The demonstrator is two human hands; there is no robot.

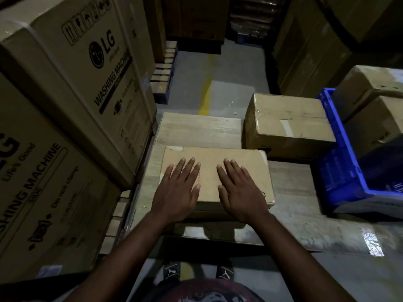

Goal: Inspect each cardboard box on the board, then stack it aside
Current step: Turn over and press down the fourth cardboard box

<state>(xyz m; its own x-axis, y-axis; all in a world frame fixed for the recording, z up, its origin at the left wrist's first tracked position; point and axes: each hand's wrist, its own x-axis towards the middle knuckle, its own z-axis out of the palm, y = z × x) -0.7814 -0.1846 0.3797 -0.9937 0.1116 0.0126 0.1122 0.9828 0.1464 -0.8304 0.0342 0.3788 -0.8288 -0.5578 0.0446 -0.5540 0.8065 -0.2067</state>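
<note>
A flat brown cardboard box [246, 171] lies on the pale wooden board [196, 129] in front of me. My left hand [177, 192] lies flat on the left part of its top, fingers straight and spread. My right hand [241, 191] lies flat on the right part of the top in the same way. Neither hand grips anything. A second, thicker taped cardboard box [287, 123] sits to the right of the board, beyond the first box.
Tall washing machine cartons [72, 101] wall off the left side. A blue plastic crate [342, 162] with more cardboard boxes [370, 101] stands at the right. Grey floor with a yellow line [206, 97] runs ahead between stacked cartons.
</note>
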